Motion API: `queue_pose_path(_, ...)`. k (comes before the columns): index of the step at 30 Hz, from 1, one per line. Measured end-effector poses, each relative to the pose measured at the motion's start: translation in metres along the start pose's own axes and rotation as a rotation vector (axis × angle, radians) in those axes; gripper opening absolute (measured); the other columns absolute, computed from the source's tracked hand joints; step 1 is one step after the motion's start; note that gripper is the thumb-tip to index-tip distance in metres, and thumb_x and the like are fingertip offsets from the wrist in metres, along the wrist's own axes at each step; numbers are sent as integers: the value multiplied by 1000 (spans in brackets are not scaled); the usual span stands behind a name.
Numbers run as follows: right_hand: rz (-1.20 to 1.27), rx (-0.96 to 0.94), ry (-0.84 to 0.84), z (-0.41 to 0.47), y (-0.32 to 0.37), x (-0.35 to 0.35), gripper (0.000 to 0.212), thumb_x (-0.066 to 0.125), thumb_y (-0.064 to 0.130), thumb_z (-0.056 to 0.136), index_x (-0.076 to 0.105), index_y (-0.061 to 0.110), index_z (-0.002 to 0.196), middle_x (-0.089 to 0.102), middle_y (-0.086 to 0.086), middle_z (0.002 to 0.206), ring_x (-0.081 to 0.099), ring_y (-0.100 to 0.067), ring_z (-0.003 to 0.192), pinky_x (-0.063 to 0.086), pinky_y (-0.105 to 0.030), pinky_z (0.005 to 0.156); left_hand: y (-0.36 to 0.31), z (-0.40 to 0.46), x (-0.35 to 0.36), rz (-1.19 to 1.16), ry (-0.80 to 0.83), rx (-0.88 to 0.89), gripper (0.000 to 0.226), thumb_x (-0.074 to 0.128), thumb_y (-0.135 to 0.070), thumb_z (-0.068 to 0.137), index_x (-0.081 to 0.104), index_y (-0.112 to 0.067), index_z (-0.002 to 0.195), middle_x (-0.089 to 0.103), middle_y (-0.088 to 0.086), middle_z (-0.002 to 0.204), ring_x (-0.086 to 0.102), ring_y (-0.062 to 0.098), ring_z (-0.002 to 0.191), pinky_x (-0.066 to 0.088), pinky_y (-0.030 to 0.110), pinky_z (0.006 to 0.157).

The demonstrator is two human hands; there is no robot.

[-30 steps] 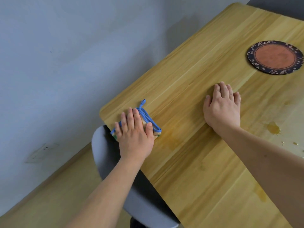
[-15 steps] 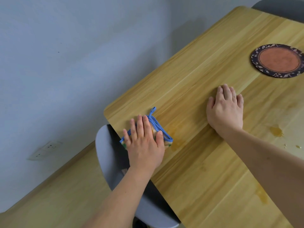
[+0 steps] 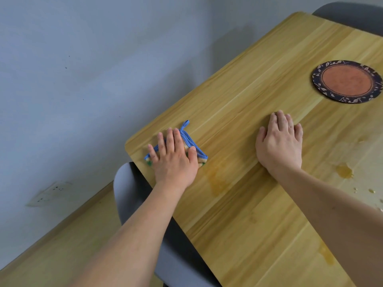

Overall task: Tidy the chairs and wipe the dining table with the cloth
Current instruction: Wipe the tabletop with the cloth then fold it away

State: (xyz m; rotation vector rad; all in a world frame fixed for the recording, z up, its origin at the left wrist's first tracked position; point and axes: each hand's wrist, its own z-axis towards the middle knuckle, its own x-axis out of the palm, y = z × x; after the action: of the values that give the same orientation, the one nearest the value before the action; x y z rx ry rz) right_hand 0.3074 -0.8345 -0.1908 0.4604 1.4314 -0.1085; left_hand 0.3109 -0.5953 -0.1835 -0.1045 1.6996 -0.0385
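- Cloth [image 3: 194, 151] mostly hidden under left hand [image 3: 174, 160]; only blue trim + loop show. Sits at dining table [image 3: 238, 214] corner nearest the wall.
- Left hand flat, fingers straight, pressing cloth.
- Right hand [image 3: 278, 142] flat on table mid-top, holding nothing.
- 2 grey chairs: one [image 3: 126, 195] tucked under cloth corner, one [image 3: 350, 15] at far end, cut off.
- 1 round mat [image 3: 347, 81], far right.
- Yellow spills [image 3: 344, 171] on right side, some cut off.
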Motion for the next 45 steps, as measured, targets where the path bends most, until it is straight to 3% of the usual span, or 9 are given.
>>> queue_pose_path(10,-6,-5,0,1,-1,2,61,18,41,100,22,7,151,16,-7,160,7,-22,148,4,-43,120,-48,-26,6,25,-4,268,69,8,-52,97,-11,-18,153,-12,0,162,-17,24,148,-8,54,118)
queue_pose_path(20,7,3,-6,5,0,-1,61,19,40,99,23,7,150,17,-6,159,8,-21,148,5,-44,120,-30,-104,14,2,-1,464,66,11,-52,101,0,-16,156,-3,-1,163,-10,21,149,1,52,120)
queue_pose_path(26,8,-4,-2,2,-1,-1,61,19,41,99,24,7,150,18,-6,159,9,-21,148,6,-44,120,8,-72,9,20,-22,208,71,9,-53,97,-1,-15,155,-2,0,164,-8,21,150,-8,48,119)
queue_pose_path(33,11,-9,-10,5,-2,1,61,19,40,99,24,7,150,19,-7,159,10,-22,148,6,-45,120,-1,-83,14,-19,-58,71,71,6,-52,96,2,-12,155,0,3,163,-6,25,150,0,54,119)
queue_pose_path(39,27,-10,-5,3,-3,2,61,20,39,99,24,6,150,18,-8,159,9,-23,148,5,-45,120,-29,-130,24,-52,-48,3,69,8,-51,98,-4,-12,154,-9,4,162,-14,25,149,-5,56,118)
queue_pose_path(45,33,-9,2,4,-1,1,62,19,39,99,23,6,151,17,-7,159,9,-23,148,5,-45,120,-54,-174,29,-77,-33,15,70,15,-50,99,4,-8,154,-2,8,163,-9,27,149,-1,58,117)
